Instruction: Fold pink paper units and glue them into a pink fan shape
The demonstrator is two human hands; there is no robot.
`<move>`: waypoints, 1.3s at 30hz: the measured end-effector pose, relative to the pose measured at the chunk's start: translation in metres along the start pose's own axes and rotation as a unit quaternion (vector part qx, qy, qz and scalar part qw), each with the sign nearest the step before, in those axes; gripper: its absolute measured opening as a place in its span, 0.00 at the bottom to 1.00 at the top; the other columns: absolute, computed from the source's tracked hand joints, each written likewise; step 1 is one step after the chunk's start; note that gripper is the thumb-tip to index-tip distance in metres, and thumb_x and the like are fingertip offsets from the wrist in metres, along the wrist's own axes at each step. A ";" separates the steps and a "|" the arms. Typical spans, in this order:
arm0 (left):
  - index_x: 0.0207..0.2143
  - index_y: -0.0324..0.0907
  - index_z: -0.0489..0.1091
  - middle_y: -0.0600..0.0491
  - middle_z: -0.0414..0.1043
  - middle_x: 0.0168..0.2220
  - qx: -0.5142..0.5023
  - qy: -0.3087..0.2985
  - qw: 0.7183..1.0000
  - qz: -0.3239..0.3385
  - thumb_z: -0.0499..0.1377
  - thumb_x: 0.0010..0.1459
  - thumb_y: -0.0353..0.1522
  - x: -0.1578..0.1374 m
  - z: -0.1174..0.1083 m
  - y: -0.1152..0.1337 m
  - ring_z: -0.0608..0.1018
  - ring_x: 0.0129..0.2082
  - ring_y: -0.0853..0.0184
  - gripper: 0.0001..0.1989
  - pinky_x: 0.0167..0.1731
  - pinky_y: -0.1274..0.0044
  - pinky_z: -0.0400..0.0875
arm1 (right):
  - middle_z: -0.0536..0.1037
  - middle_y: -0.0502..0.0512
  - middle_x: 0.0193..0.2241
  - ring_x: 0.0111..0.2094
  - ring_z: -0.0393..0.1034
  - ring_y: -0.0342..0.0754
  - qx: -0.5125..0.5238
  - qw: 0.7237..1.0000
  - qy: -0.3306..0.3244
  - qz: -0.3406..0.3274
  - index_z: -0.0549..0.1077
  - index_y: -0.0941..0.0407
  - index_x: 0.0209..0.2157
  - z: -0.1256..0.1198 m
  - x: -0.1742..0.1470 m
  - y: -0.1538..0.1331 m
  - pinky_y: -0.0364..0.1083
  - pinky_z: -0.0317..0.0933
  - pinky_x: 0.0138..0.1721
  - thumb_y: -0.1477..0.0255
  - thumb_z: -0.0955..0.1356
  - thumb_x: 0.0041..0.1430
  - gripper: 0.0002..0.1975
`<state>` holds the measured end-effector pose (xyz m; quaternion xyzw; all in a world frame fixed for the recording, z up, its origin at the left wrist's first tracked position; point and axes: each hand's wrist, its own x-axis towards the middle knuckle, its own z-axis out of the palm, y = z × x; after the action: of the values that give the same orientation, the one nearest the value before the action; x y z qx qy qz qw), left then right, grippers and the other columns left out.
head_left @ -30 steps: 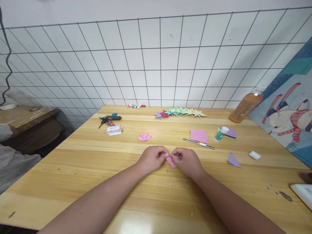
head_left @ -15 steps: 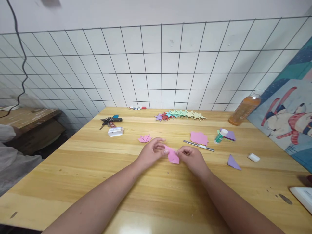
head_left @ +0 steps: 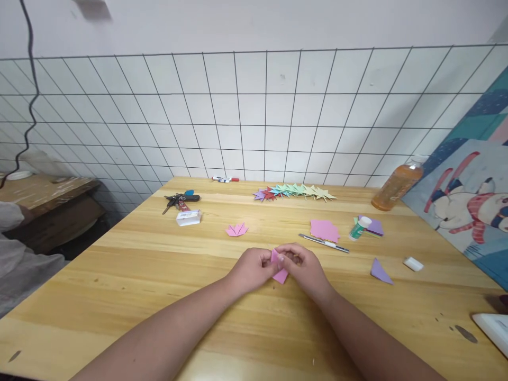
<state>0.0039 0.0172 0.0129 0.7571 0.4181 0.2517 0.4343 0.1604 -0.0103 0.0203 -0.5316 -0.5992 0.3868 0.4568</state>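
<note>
Between my two hands is a small pink sheet of paper (head_left: 281,276), partly folded and partly covered by my fingers. My left hand (head_left: 256,267) pinches its left side, thumb on top. From the right, my right hand (head_left: 301,264) grips the upper edge with thumb and fingers, close against the left. A folded pink paper piece (head_left: 237,229) lies just beyond my left hand. Past my right hand lie a stack of pink paper (head_left: 324,230) and a utility knife (head_left: 323,243).
Behind stands a row of colourful folded paper leaves (head_left: 293,191). Keys (head_left: 180,200), a white box (head_left: 188,217) and a marker (head_left: 225,179) are left. At right are a glue stick (head_left: 360,228), purple triangle (head_left: 381,272), eraser (head_left: 413,264) and bottle (head_left: 397,185).
My hands have come closer together and nearer to me. The pink paper, spread flatter before, is now bent narrower between my fingers. The view has tipped slightly upward.
</note>
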 end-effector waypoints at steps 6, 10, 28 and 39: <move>0.17 0.38 0.62 0.60 0.54 0.16 0.092 -0.021 0.996 0.005 0.52 0.51 0.45 -0.004 0.002 0.000 0.56 0.17 0.76 0.21 0.18 0.82 0.47 | 0.72 0.51 0.22 0.25 0.63 0.43 0.079 0.996 -0.030 0.032 0.72 0.58 0.25 0.000 0.000 0.000 0.42 0.58 0.27 0.67 0.69 0.46 0.08; 0.18 0.38 0.63 0.60 0.54 0.17 0.078 -0.057 0.995 0.009 0.52 0.52 0.44 -0.005 0.000 0.001 0.56 0.17 0.76 0.19 0.18 0.82 0.48 | 0.72 0.51 0.22 0.25 0.64 0.43 0.182 0.980 -0.045 0.067 0.72 0.58 0.22 -0.004 0.001 0.001 0.42 0.58 0.29 0.67 0.71 0.43 0.09; 0.20 0.37 0.63 0.60 0.53 0.18 -0.016 -0.092 0.996 -0.009 0.54 0.50 0.42 -0.003 -0.005 0.000 0.55 0.18 0.76 0.17 0.19 0.83 0.51 | 0.76 0.53 0.26 0.30 0.68 0.46 0.117 0.990 -0.053 0.053 0.75 0.57 0.26 -0.007 0.002 -0.002 0.45 0.61 0.35 0.62 0.70 0.44 0.13; 0.20 0.36 0.68 0.57 0.61 0.18 -0.024 -0.050 0.998 0.023 0.49 0.55 0.44 -0.001 -0.007 0.016 0.62 0.20 0.73 0.22 0.23 0.82 0.56 | 0.75 0.52 0.23 0.26 0.67 0.44 0.147 0.987 -0.019 0.059 0.74 0.58 0.25 -0.002 0.002 0.005 0.43 0.61 0.31 0.64 0.71 0.43 0.11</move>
<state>0.0046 0.0155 0.0301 0.7673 0.3723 0.2337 0.4670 0.1641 -0.0073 0.0167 -0.4860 -0.5119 0.5068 0.4949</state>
